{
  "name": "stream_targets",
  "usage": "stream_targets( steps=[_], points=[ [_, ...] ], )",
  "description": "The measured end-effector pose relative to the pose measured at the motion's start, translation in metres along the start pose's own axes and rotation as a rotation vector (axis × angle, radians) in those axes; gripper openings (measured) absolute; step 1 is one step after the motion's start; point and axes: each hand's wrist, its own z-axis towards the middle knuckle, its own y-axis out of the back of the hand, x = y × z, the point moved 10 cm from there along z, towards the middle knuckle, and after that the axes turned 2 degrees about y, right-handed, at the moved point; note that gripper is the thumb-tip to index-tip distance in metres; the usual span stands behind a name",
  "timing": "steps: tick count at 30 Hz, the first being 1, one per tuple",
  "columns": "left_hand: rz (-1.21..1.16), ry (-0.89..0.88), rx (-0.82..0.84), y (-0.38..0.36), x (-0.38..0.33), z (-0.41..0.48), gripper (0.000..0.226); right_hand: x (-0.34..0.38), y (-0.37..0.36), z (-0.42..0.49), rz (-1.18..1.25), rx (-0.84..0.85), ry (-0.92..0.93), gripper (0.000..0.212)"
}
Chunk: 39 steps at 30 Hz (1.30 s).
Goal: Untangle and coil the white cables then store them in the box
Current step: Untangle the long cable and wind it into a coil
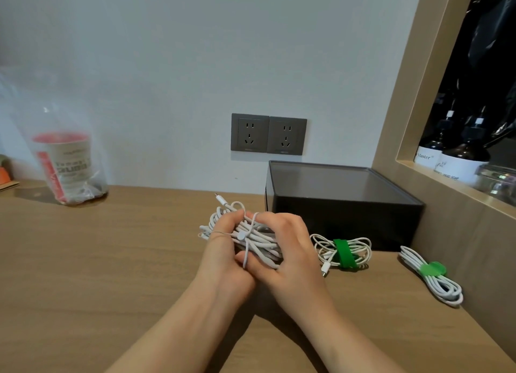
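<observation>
A bundle of white cables [252, 234] is held just above the wooden table [111, 261], in the middle of the view. My left hand [223, 250] grips its left side and my right hand [287, 250] grips its right side. A thin white tie with a small round clasp crosses the bundle. One plug end sticks up behind my fingers. A coiled white cable with a green strap [344, 252] lies right of my hands. Another coiled cable with a light green strap [430, 275] lies further right. The black box [343, 205] stands behind them, its top covered by a dark surface.
A plastic bag holding a paper cup [67, 163] stands at the back left. Two grey wall sockets [268, 134] sit above the table. A wooden-framed niche [396, 138] on the right holds dark soap bottles [452, 155] and borders the table's right side.
</observation>
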Motion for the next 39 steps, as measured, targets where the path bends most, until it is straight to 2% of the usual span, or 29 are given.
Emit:
stream_targets(
  steps=[4,8,13,18,23,26,30,32,34,37,39],
  points=[
    [0.014,-0.022,0.045,-0.009,0.002,-0.004,0.019,0.01,0.015,-0.003,-0.223,-0.171,0.127,0.035],
    [0.019,-0.063,0.029,-0.007,-0.003,-0.003,0.018,0.019,0.017,-0.002,-0.272,-0.209,0.223,0.028],
    [0.022,-0.066,0.103,-0.014,-0.005,-0.003,0.016,0.015,0.028,0.004,-0.138,-0.246,0.174,0.02],
    [0.105,-0.107,0.145,-0.015,-0.011,-0.002,0.034,-0.002,0.04,0.008,0.045,-0.244,0.023,0.012],
    [0.043,-0.162,0.06,-0.006,-0.016,0.003,0.018,-0.013,0.02,0.009,0.099,-0.108,-0.091,0.016],
    [0.033,-0.167,0.036,0.0,-0.019,0.004,0.023,-0.012,0.007,0.009,0.092,0.036,-0.101,0.021],
    [0.074,-0.136,0.031,0.002,-0.018,0.001,0.024,-0.015,0.0,0.005,0.094,0.219,-0.149,0.041],
    [0.094,-0.133,0.027,0.002,-0.017,0.0,0.023,-0.014,-0.001,0.004,0.069,0.268,-0.154,0.049],
    [0.083,-0.133,0.04,-0.001,-0.017,-0.003,0.023,-0.014,0.0,0.003,0.085,0.283,-0.153,0.045],
    [0.075,-0.142,0.056,-0.002,-0.021,-0.003,0.019,-0.012,-0.001,0.002,0.345,0.312,-0.21,0.025],
    [0.088,-0.124,0.075,-0.004,-0.021,-0.002,0.019,-0.016,-0.003,-0.001,0.52,0.325,-0.295,0.03]
  ],
)
